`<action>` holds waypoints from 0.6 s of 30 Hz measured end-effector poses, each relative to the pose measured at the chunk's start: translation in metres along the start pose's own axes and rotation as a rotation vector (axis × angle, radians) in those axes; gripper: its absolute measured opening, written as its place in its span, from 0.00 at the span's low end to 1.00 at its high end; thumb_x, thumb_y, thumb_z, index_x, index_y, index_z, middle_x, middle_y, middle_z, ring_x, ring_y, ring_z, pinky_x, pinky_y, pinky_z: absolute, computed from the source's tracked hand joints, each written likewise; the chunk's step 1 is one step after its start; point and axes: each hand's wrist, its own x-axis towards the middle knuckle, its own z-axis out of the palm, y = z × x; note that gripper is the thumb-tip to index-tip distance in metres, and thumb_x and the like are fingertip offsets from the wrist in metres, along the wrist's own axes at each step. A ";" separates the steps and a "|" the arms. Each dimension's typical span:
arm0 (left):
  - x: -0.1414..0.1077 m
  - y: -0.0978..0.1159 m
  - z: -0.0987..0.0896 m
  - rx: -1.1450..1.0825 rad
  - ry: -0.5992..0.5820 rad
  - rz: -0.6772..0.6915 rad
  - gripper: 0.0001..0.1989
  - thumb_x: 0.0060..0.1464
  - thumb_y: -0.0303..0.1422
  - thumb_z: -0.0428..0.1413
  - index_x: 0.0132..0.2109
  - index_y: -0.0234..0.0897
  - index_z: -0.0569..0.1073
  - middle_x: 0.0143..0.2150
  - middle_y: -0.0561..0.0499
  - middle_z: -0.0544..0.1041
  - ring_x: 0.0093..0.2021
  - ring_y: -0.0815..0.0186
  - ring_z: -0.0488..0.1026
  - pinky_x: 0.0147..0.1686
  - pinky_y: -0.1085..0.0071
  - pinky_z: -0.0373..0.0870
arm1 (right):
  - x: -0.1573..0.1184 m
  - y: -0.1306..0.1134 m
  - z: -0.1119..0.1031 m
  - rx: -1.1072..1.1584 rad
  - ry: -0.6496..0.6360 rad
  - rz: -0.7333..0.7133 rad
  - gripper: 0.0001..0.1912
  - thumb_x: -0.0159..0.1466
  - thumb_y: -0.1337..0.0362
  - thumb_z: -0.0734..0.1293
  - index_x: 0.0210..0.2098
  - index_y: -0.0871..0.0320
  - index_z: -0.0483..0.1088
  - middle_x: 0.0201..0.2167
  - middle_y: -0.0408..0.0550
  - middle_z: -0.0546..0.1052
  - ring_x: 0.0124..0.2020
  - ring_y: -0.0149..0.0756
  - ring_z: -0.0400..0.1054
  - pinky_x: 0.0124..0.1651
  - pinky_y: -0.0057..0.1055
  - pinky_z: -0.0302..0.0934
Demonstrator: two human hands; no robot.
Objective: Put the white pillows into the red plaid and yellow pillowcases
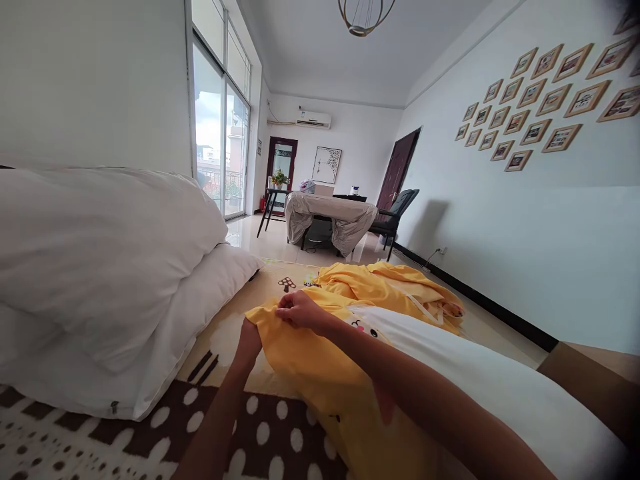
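Observation:
A yellow cloth cover (300, 353) printed with a cartoon face lies in front of me, partly lifted. My right hand (296, 310) is closed, pinching its raised upper edge. Only the wrist and lower part of my left hand (249, 339) show; the fingers are hidden under the cloth near its left corner. White padded bedding (480, 360) stretches beside the cover on the right, passing behind my right forearm. Further off, a crumpled yellow cloth (390, 287) with a pale strip along it is bunched up.
Large white bedding (100, 267), with a zipper at its lower edge, is piled at left. Beneath lies a cream and brown patterned rug (235, 380). A covered table (333, 207), a black chair (400, 210) and a plant stand (273, 203) stand beyond. A brown box-like object (590, 380) is at right.

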 end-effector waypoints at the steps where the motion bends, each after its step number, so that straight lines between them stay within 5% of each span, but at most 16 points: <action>1: 0.001 0.000 0.000 0.023 0.021 0.019 0.13 0.30 0.29 0.67 0.29 0.34 0.76 0.32 0.47 0.79 0.38 0.57 0.73 0.34 0.69 0.70 | 0.001 0.000 0.000 0.006 0.000 0.000 0.09 0.58 0.73 0.64 0.22 0.59 0.63 0.13 0.34 0.62 0.15 0.22 0.54 0.18 0.21 0.49; 4: 0.000 0.008 0.000 0.067 0.044 0.057 0.12 0.34 0.32 0.65 0.31 0.34 0.76 0.32 0.47 0.79 0.38 0.57 0.73 0.33 0.69 0.69 | 0.003 0.002 0.000 0.015 0.002 -0.001 0.09 0.58 0.73 0.65 0.22 0.59 0.63 0.13 0.34 0.62 0.14 0.22 0.53 0.18 0.21 0.49; 9: -0.007 0.028 0.000 0.120 -0.113 -0.007 0.12 0.40 0.34 0.62 0.34 0.32 0.78 0.29 0.47 0.78 0.33 0.60 0.72 0.27 0.72 0.64 | 0.004 0.003 0.000 -0.006 -0.005 -0.013 0.10 0.60 0.74 0.64 0.24 0.60 0.63 0.14 0.33 0.62 0.14 0.22 0.54 0.18 0.21 0.48; 18: -0.009 0.039 0.008 0.167 -0.153 -0.045 0.12 0.32 0.31 0.66 0.29 0.30 0.79 0.24 0.52 0.75 0.25 0.70 0.63 0.23 0.76 0.55 | -0.001 0.001 0.000 -0.120 -0.036 -0.081 0.10 0.62 0.74 0.61 0.24 0.60 0.63 0.14 0.33 0.62 0.15 0.22 0.54 0.19 0.21 0.48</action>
